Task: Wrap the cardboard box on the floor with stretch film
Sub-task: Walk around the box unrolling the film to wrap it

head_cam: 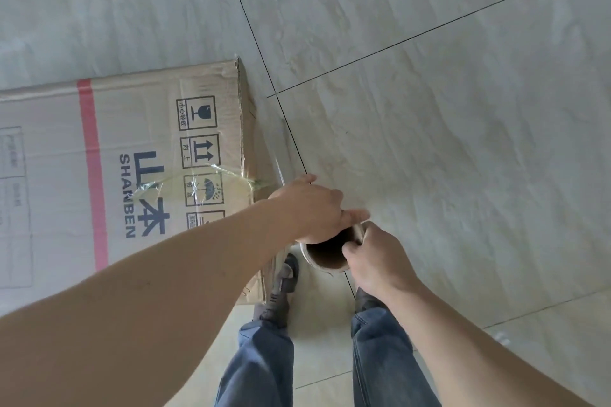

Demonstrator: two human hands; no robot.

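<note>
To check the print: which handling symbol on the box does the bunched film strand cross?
The umbrella symbol, third in the column; the glass and arrows symbols above lie clear of the strand.

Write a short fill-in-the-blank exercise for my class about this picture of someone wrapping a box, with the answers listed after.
1. Both hands, the left hand and the right hand, hold a roll of ____ by its cardboard tube.
2. The cardboard box lies on a tiled ____.
3. A ____ stripe runs across the box.
4. The person wears blue ____ and dark shoes.

Answers: stretch film; floor; red; jeans
</note>
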